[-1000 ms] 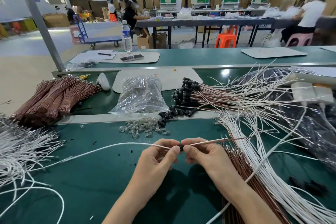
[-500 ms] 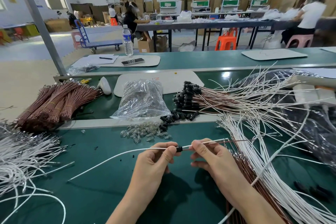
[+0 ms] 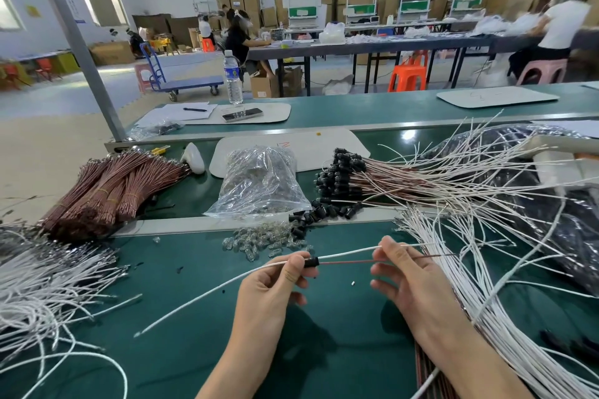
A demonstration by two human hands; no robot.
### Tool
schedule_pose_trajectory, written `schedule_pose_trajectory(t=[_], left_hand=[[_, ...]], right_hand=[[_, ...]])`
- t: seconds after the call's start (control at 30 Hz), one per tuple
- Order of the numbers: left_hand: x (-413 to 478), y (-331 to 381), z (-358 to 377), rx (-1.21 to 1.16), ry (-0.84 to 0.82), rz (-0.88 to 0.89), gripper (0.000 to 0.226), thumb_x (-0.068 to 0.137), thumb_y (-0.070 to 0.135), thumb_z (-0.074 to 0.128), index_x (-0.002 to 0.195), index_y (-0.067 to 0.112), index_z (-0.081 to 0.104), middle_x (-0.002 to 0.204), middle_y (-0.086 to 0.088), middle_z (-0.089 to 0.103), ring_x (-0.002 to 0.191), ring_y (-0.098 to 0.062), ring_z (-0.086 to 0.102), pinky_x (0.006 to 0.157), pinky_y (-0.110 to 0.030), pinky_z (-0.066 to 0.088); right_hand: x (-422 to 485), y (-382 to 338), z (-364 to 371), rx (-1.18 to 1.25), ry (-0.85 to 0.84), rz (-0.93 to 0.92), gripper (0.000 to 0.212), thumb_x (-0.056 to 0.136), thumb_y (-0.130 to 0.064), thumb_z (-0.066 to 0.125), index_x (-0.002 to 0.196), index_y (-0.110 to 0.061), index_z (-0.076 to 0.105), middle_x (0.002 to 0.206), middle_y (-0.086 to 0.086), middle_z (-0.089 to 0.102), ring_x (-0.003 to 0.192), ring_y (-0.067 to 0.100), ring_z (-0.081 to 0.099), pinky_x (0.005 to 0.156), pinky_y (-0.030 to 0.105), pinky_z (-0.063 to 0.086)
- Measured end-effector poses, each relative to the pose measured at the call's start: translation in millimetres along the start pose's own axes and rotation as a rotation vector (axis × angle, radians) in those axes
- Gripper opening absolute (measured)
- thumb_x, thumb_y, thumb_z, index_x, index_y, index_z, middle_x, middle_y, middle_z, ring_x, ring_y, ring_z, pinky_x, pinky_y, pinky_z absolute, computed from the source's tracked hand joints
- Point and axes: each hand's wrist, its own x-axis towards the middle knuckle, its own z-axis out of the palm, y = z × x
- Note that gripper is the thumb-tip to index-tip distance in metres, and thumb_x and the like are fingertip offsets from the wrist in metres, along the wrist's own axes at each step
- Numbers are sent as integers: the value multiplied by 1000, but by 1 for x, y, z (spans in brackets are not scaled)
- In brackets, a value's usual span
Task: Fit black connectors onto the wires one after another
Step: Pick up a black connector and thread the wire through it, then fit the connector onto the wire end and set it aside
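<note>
Green is the colour of the table point(image 3: 181, 359), on which everything is laid out around a clear plastic bag point(image 3: 259, 181). Loose white wires point(image 3: 486, 308) are fanned out to the right of the bag and nearer the viewer. A second white heap point(image 3: 39, 285) is piled well to the bag's left. Tied brown bundles point(image 3: 107, 191) are stacked left of the bag. Just right of the bag, fitted wires point(image 3: 405, 178) are gathered with their black ends toward it.

In front of the bag, nearer the viewer, both hands are held over the table. The black connector point(image 3: 311, 262) is pinched in the fingertips of the left hand point(image 3: 269, 288). A white wire point(image 3: 350, 251) and a brown wire point(image 3: 346, 263) leaving that connector are pinched between thumb and forefinger of the right hand point(image 3: 408, 282).

A small pile of clear parts point(image 3: 259, 238) and some loose connectors point(image 3: 311, 214) are scattered at the bag's near edge.
</note>
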Motion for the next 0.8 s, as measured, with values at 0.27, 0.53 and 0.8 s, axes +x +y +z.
schedule_pose_trajectory(t=[0.27,0.53,0.8], left_hand=[[5,3,-4,-191,121,-77,30,74,40,70,87,16,83,83,-9,75,64,-5,60,52,-20,51],[5,7,-7,-279,164,-118,23,81,31,67,84,15,83,83,-8,75,62,-6,62,52,-20,54],[7,5,-11,-378,226,-112,20,82,35,67,83,23,83,86,-2,77,62,-4,65,54,-19,55]], right_hand=[[1,-20,-19,161,86,-72,16,83,-34,67,81,-18,71,77,-3,69,62,8,65,56,22,58],[3,-34,-39,328,215,-120,19,86,-41,67,84,-22,67,79,-9,66,66,5,63,63,19,58],[5,-18,-30,157,-59,33,30,90,-9,62,117,0,70,111,15,75,93,21,75,74,23,61]])
